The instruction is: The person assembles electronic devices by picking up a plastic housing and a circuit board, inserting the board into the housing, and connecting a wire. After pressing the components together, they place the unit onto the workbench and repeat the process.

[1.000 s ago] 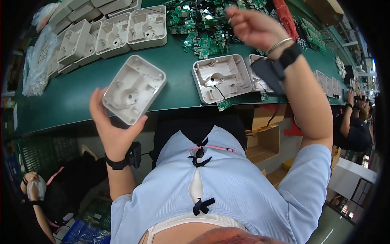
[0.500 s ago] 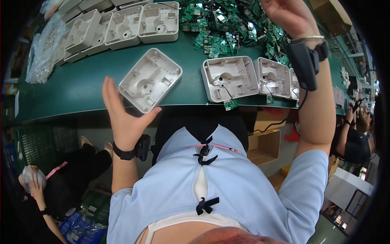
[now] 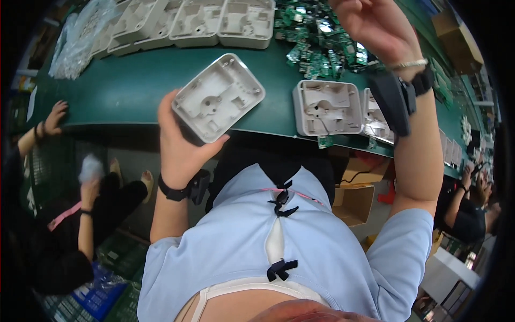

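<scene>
My left hand (image 3: 185,147) grips a white plastic housing (image 3: 228,102) by its lower left side, thumb at the near corner. The housing is tilted, its open side up, and holds no circuit board; inside are posts, ribs and a round seat with holes. My right hand (image 3: 378,29) is raised at the far right, over the edge of a heap of green circuit boards (image 3: 324,45). Its fingers run off the top of the picture, so what they hold, if anything, is hidden. Between the hands stands another white housing (image 3: 328,107) with a small green board (image 3: 325,141) hanging from a wire.
More white housings (image 3: 247,24) line the back left of the green table (image 3: 123,99), beside a clear plastic bag (image 3: 80,40) of small pale parts. Cardboard boxes (image 3: 354,204) stand under the table. Co-workers' hands (image 3: 53,118) show at the left and far right.
My left hand has closed on the housing and tilted it up. The view has shifted a little. My right hand remains over the boards. A co-worker's hand has come onto the table's left edge.
</scene>
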